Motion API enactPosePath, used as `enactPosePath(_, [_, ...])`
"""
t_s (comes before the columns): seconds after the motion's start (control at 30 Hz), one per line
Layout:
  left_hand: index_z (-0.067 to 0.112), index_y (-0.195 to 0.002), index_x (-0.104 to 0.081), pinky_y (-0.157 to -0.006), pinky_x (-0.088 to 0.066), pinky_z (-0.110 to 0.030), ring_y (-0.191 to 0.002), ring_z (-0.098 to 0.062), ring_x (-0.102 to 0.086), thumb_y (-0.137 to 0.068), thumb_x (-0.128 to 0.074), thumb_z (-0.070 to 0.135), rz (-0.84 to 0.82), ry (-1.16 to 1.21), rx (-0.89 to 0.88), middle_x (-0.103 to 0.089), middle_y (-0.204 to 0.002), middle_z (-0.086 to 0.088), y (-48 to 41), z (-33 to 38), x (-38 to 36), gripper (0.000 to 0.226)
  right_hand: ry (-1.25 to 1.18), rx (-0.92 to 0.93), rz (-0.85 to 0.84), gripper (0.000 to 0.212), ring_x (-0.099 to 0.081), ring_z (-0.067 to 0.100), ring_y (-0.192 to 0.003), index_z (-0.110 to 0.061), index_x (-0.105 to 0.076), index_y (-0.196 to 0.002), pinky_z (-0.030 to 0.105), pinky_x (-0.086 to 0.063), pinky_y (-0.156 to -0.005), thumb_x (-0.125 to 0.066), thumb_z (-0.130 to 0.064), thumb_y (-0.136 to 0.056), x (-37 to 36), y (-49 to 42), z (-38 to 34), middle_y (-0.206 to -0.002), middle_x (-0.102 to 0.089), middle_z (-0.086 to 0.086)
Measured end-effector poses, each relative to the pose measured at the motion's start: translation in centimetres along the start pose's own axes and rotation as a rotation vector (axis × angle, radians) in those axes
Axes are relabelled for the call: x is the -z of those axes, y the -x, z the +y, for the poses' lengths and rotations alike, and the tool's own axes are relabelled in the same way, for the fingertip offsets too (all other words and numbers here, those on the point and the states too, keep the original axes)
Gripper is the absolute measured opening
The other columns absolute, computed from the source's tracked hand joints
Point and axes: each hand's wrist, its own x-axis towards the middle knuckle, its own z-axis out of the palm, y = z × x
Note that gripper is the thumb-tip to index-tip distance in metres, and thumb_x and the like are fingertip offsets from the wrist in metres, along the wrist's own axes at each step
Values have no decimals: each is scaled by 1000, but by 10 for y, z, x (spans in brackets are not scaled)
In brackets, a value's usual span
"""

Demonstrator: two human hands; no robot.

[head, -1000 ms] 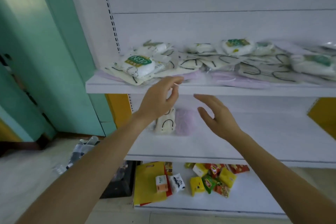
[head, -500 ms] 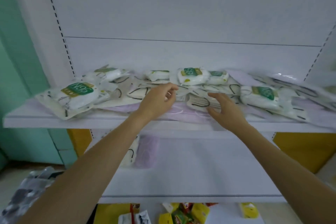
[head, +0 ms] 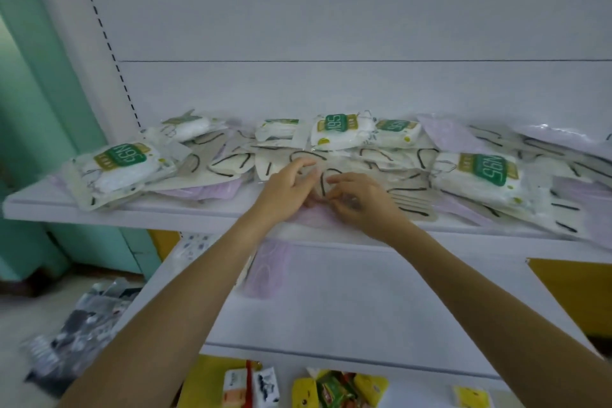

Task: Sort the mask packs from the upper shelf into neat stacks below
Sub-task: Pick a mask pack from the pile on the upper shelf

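Arms outstretched; left hand [head: 285, 188], right hand [head: 361, 200] together, fingers curled.

The left hand [head: 286, 190] and right hand [head: 362, 200] pinch one beige mask pack [head: 326, 188] on the upper shelf [head: 66, 210]. A lilac pack [head: 265, 275] lies below.

The clear plastic mask packs [head: 477, 175] heaped from 9 to 3 o'clock look glossy and crinkled, with matt white cloth inside. The white painted metal shelf [head: 66, 214] beneath is smooth and matt. At 6 o'clock, yellow snack wrappers [head: 303, 392] shine.
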Motion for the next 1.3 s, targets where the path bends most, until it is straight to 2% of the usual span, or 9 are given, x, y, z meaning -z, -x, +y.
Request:
enactPosePath(0.1, [18, -129, -50, -86, -50, -34, -86, -21, -64, -90, -61, 24, -25, -38, 64, -64, -108, -7, -2, 0, 1, 41, -147, 27, -93, 19, -60, 12, -101, -6, -73, -90, 13, -44, -90, -62, 0, -77, -2, 17, -8, -110, -67, 2])
enactPosePath(0.17, [17, -129, -48, -71, -50, -30, -73, -19, -62, -86, -65, 12, -88, -8, 119, -65, -92, -9, 0, -1, 1, 46, -168, -10, -181, 17, -55, -2, -97, -9, -73, -89, 1, -36, -84, -62, -1, -79, 1, 21, -15, -109, -66, -5])
enactPosePath(0.37, [16, -126, -50, -47, -37, -17, -53, -11, -44, -80, -57, -7, -80, -27, 153, -45, -65, -1, 10, 2, 20, 52, -193, -242, 145, 24, -57, 12, -90, -10, -66, -103, 23, -44, -83, -53, -1, -86, 17, 4, -33, -102, -64, 2])
enactPosePath(0.6, [14, -127, -58, -54, -44, -13, -117, -20, -55, -94, -43, 3, -64, -28, 254, -55, -133, -4, 48, -14, 79, 38, 176, -260, -221, 59, -29, 24, -135, -19, -32, -144, 32, -23, -109, -48, -8, -88, -9, -41, -42, -147, -37, 7])
enactPosePath(0.73, [10, -118, -63, -49, -40, -6, -80, -5, -57, -92, -55, 10, -12, 8, 323, -62, -112, -9, 76, -34, 117, 27, 353, -234, -111, 37, -49, 28, -116, -19, -56, -128, 33, -38, -93, -44, -13, -94, -34, -50, -55, -123, -59, 11])
enactPosePath(0.93, [5, -121, -55, -74, -33, -10, -118, -12, -43, -88, -55, -1, 274, 60, 318, -48, -126, -6, 112, -65, 146, 34, 55, 29, 376, 24, -66, 30, -93, -4, -74, -89, 38, -49, -86, -52, -12, -83, -73, -16, -102, -94, -72, 15])
enactPosePath(1.13, [16, -81, -51, -58, -48, -23, -67, -12, -53, -97, -47, 27, 274, 293, 427, -51, -75, 0, 123, -68, 131, 20, -85, 230, 91, 32, -60, 19, -106, -8, -73, -99, 27, -44, -92, -48, -24, -87, -128, 26, -157, -107, -70, 8])
enactPosePath(1.2, [14, -99, -52, -71, -45, -26, -87, -16, -53, -93, -54, 13, 264, 220, 381, -51, -94, -1, 126, -72, 128, 7, -47, 263, 22, 37, -61, 19, -105, -8, -71, -105, 26, -44, -91, -45, -31, -92, -124, 32, -158, -110, -69, 8])
enactPosePath(1.3, [20, -145, -26, -98, -46, -32, -128, -17, -40, -90, -54, -1, 221, 227, 320, -38, -139, -3, 127, -75, 128, 65, 46, 47, 116, 53, -60, 28, -109, -4, -64, -116, 30, -39, -96, -37, -42, -92, -91, 31, -137, -118, -65, 13])
